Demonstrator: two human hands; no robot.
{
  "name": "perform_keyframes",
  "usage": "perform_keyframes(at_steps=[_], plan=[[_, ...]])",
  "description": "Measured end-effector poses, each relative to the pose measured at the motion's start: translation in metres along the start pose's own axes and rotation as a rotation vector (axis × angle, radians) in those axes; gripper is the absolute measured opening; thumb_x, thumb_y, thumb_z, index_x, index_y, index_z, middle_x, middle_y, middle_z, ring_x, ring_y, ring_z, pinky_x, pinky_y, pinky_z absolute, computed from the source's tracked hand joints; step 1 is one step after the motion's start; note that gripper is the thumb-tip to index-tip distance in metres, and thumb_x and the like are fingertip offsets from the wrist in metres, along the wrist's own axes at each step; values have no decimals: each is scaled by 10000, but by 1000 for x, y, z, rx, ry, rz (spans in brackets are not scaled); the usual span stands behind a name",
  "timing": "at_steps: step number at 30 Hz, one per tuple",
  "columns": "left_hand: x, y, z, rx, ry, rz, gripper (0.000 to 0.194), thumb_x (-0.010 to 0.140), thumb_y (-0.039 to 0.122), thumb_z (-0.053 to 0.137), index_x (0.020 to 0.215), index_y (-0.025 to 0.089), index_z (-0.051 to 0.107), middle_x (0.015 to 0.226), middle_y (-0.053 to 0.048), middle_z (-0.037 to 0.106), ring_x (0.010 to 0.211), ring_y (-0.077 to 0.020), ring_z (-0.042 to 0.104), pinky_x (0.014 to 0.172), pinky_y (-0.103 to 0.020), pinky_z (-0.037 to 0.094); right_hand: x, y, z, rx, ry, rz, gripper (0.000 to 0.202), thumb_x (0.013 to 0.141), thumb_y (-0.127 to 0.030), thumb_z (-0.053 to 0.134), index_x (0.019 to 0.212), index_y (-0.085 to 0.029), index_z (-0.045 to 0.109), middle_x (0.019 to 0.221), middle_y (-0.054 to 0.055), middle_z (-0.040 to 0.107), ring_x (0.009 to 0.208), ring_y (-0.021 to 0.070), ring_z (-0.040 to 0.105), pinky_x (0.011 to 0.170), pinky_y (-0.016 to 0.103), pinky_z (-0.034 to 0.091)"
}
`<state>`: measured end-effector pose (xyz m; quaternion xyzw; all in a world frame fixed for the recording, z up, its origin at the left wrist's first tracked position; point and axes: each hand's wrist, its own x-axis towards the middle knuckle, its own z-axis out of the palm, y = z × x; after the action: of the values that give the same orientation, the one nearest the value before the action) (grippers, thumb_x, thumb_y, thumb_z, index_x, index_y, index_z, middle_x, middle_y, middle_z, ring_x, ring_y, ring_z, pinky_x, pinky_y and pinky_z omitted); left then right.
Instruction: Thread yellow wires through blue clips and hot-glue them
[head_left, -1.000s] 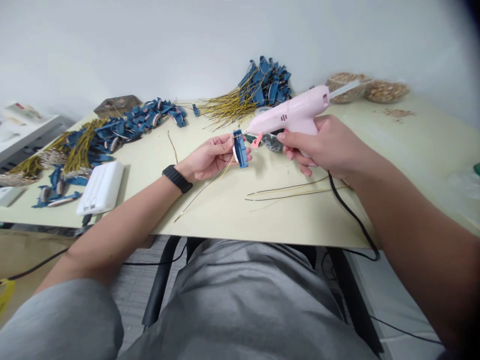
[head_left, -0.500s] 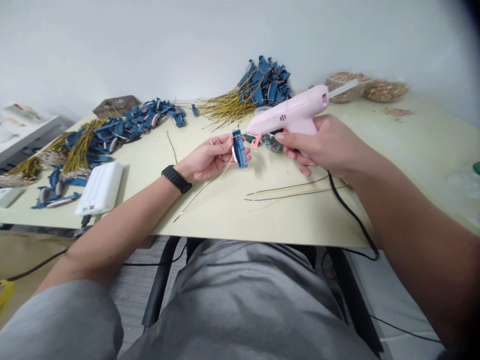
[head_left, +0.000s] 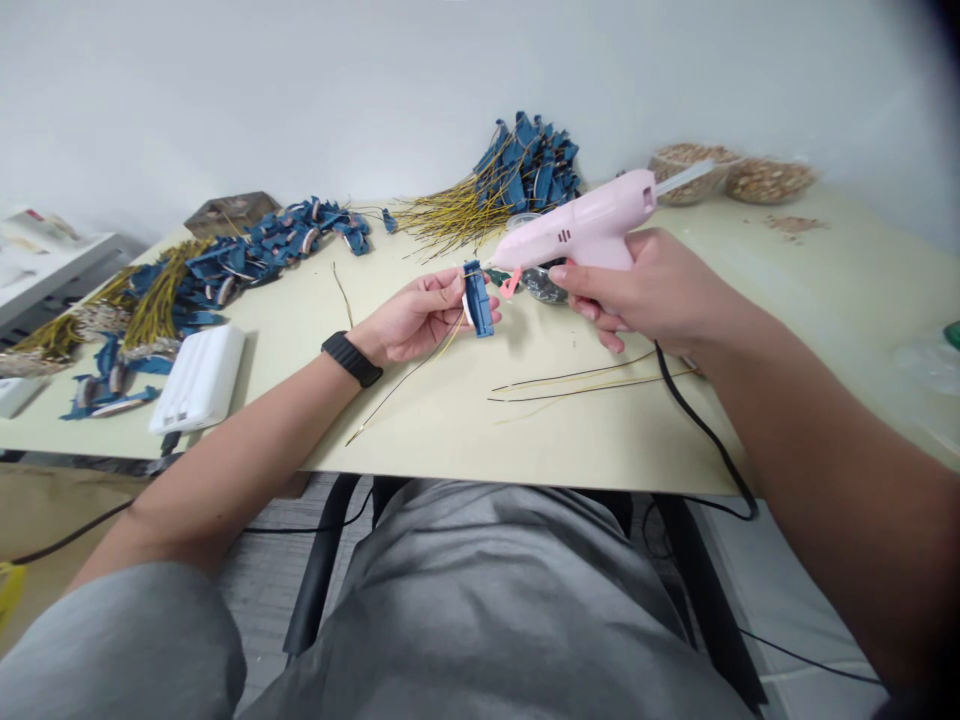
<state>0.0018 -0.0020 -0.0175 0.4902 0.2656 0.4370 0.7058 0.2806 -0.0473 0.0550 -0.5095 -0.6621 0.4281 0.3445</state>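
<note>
My left hand (head_left: pixel 424 318) pinches a small blue plastic part (head_left: pixel 477 300) upright between thumb and fingers. A white round piece shows at the part's left side, and thin yellow and black wires (head_left: pixel 405 378) trail from it down to the table. My right hand (head_left: pixel 637 290) is wrapped round the handle of a pink hot glue gun (head_left: pixel 581 225), with a clear glue stick (head_left: pixel 684 178) poking from its back. The gun's nozzle is at the upper end of the blue part; whether it touches cannot be made out.
Loose wires (head_left: pixel 570 385) lie on the table before me. Heaps of blue parts with yellow wires stand at the back (head_left: pixel 529 165) and left (head_left: pixel 255 245). A white power bank (head_left: pixel 199 378) lies left. Bowls of wood-coloured bits (head_left: pixel 771 180) stand back right. The gun's black cord (head_left: pixel 701 430) hangs over the edge.
Almost nothing differs. Both hands hold the blue part and the glue gun in nearly the same place, with only a very slight shift in the view.
</note>
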Motion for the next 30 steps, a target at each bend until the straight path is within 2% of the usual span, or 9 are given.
perform_keyframes(at_steps=[7, 16, 21, 27, 30], plan=[[0, -2, -4, -13, -44, 15, 113, 1059, 207, 831, 1018, 113, 784, 1036, -110, 884, 936, -237, 904, 912, -314, 719, 1, 3, -2, 38, -40, -31, 421, 1007, -402, 940, 857, -252, 576, 639, -11, 552, 495, 112, 453, 368, 267, 447], [0, -1, -3, -6, -31, 11, 120, 1064, 214, 828, 1078, 96, 810, 1023, -116, 882, 918, -230, 898, 898, -306, 708, 4, 7, -3, 37, -31, -40, 430, 998, -388, 947, 862, -259, 560, 648, -5, 558, 481, 125, 456, 367, 294, 443], [0, -2, -3, -15, -72, 28, 121, 1036, 216, 854, 1064, 104, 819, 1046, -112, 891, 935, -229, 899, 909, -302, 715, 2, 6, -3, 29, -24, -32, 445, 993, -425, 951, 855, -258, 563, 650, -7, 558, 488, 117, 449, 376, 291, 442], [-1, -1, -2, -5, 24, -13, 124, 1046, 216, 854, 1048, 123, 773, 1006, -111, 877, 908, -239, 901, 912, -323, 705, -3, 1, -2, 50, -32, -29, 443, 987, -407, 950, 852, -260, 554, 642, -6, 558, 502, 114, 443, 393, 284, 440], [-1, -1, -2, -13, 20, -23, 138, 1036, 217, 867, 1084, 123, 777, 1035, -111, 881, 915, -245, 903, 938, -336, 715, -2, 1, -2, 24, -32, -18, 434, 1001, -403, 933, 843, -259, 555, 658, -1, 559, 505, 116, 447, 397, 296, 439]])
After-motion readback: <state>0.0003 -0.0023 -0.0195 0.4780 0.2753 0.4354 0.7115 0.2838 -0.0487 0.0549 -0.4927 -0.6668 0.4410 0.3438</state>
